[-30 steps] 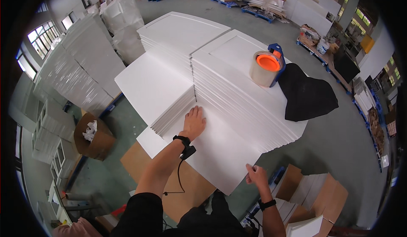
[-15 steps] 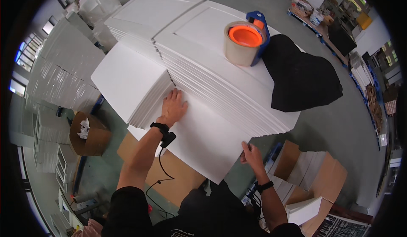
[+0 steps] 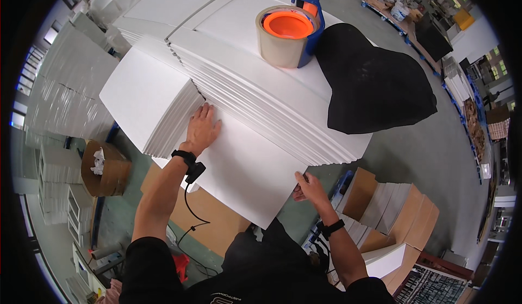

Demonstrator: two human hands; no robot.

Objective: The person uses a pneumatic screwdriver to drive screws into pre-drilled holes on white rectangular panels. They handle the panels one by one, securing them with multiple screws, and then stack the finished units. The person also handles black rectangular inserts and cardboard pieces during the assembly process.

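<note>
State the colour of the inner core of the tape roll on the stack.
Bright orange, seen in the head view: tape roll.

Sheet (image 3: 244,168): white, flat, rectangular, thin board. Lies lowest and nearest the person, at the foot of the tall stack (image 3: 261,94), its far edge running under or against that stack's layered side. Near corner juts out past the brown cardboard below. Left hand (image 3: 202,130) lies palm-down on its far left part, fingers spread, just at the stack's edge. Right hand (image 3: 310,187) grips its near right edge, fingers curled on the rim.
</note>
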